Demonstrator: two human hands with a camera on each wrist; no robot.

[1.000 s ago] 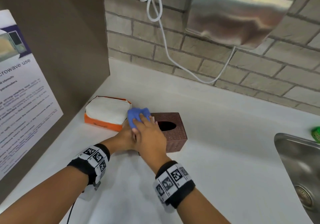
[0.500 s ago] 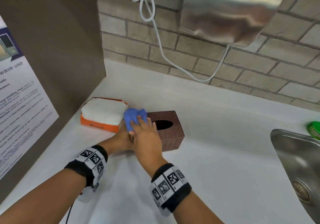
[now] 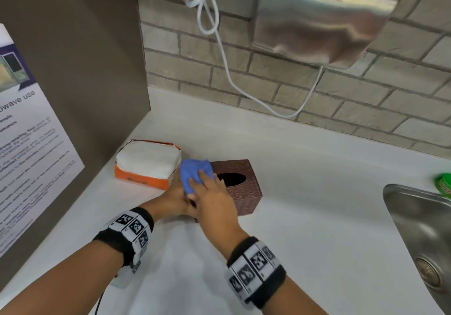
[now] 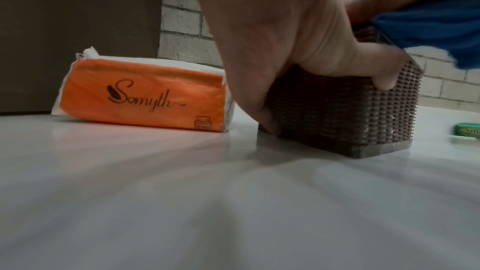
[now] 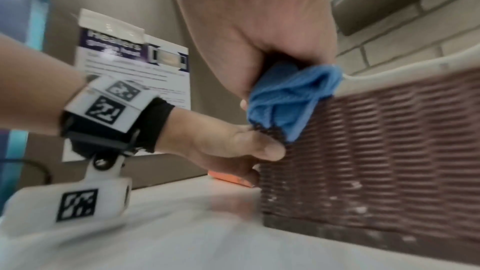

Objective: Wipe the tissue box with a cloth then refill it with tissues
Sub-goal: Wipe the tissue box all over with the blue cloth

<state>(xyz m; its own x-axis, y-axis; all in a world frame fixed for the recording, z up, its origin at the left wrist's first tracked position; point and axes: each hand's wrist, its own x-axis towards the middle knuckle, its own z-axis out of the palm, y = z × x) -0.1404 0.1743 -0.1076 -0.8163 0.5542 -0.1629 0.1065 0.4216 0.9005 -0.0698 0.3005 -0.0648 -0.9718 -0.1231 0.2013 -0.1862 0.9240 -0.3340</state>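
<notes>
We see the brown woven-look square tissue box (image 3: 240,187) upright on the white counter (image 3: 305,217), just beside the orange plastic pack of white tissues (image 3: 148,164) to its left. Our left hand (image 3: 174,200) grips the box's near-left corner w/ thumb (image 4: 369,69) curled on one side wall & fingers on the adjacent wall. Our right hand (image 3: 214,197) presses the crumpled blue microfibre cloth (image 3: 194,175) onto the box top at its left edge, next to the oval opening; fingers together, bent over the cloth, thumb pinching it from below. Steel sink (image 3: 419,229) well apart, to the right.
</notes>
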